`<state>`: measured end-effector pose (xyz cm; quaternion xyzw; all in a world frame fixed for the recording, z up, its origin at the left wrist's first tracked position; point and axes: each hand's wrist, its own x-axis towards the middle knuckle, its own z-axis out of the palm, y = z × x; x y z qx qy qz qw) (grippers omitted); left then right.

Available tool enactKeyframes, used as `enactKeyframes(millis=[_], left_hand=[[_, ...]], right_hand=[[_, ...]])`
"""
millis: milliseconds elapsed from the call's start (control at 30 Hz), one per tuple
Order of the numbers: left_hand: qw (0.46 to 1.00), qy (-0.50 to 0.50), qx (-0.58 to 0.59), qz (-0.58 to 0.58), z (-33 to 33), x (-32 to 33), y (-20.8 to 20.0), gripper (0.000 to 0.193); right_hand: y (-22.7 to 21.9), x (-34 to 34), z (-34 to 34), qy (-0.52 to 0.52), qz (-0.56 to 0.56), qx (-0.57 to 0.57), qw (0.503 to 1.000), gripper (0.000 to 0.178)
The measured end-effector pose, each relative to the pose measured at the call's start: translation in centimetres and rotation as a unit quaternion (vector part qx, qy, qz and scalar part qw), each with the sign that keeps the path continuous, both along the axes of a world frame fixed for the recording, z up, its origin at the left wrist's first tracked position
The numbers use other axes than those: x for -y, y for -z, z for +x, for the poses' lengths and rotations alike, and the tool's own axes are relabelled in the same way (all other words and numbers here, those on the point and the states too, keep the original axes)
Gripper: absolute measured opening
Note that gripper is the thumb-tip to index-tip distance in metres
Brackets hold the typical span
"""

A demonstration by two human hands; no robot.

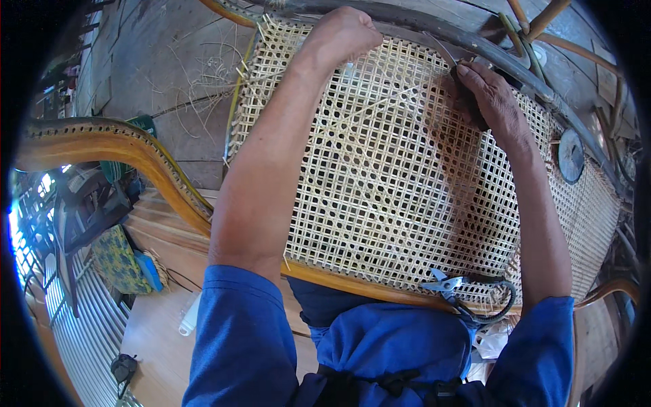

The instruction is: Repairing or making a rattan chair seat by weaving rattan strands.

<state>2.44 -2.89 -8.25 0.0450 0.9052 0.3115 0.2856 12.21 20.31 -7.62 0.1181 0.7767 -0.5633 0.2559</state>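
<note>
Below me a panel of woven cane webbing [386, 176], pale with an open lattice, spans a curved wooden frame [380, 288]. Over its far edge my left hand [342, 39] is closed, fingers curled down; what they grip, if anything, is hidden. My right hand [494, 95] is wrapped round the dark handle of a knife [473, 105]. Its thin blade points away and to the left, toward the far rail. A pair of pruning shears [447, 285] lies on the near edge of the webbing. Further right, a grey disc [571, 156] rests on the cane.
A curved wooden arm [115, 152] with a row of holes reaches out at the left. Loose cane strands [203, 85] litter the plank floor. Bent poles [542, 27] stand at the far right. A white bottle [190, 315] and a black item [123, 370] lie at lower left.
</note>
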Motion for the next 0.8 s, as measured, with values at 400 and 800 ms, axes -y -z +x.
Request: enactKeyframes(millis=[400,800], left_hand=[[0.997,-0.013,-0.029,-0.063,0.6,-1.4,-1.8,0.022],[0.995,0.033,-0.022,-0.087,0.2,-1.0,-1.3,0.028]], right_hand=[[1.5,-0.4,-1.1,-0.059,0.028,-0.113,0.991,0.034],[-4.3,3.7,-6.6,-0.286,0.146,-0.027,0.946,0.028]])
